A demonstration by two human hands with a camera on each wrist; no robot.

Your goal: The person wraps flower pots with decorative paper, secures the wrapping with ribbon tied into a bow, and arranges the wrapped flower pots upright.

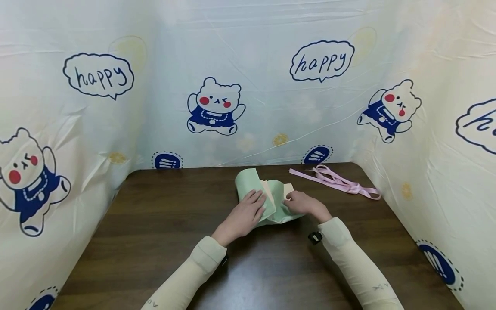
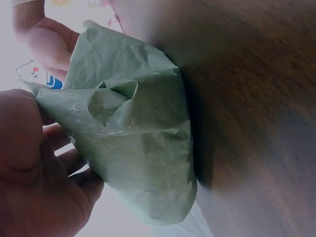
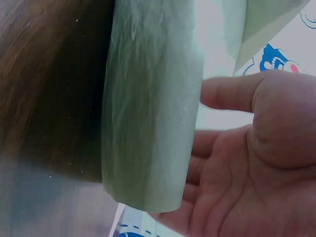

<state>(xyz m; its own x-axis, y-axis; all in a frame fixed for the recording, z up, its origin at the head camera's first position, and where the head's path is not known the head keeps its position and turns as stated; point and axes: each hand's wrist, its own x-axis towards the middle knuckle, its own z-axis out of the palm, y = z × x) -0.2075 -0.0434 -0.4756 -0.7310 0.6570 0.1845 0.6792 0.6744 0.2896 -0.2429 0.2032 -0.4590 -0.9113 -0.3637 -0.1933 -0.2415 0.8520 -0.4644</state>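
Note:
A sheet of pale green wrapping paper (image 1: 244,183) lies folded in a loose bundle near the far middle of the table, its cream-coloured layer (image 1: 288,188) showing between the folds. With fairly straight fingers, my left hand (image 1: 243,213) presses on the bundle's left side. At the right end, my right hand (image 1: 303,203) bends its fingers and pinches a fold of the paper. The right wrist view shows a smooth green edge (image 3: 148,113) beside the right thumb; the fingertips are hidden behind it. A crumpled tuck (image 2: 116,98) appears in the left wrist view. Anything inside the paper is hidden.
A pink ribbon (image 1: 337,181) lies loosely looped at the table's far right corner. The dark wooden table (image 1: 155,224) meets a printed curtain (image 1: 267,107) at the back and on both sides.

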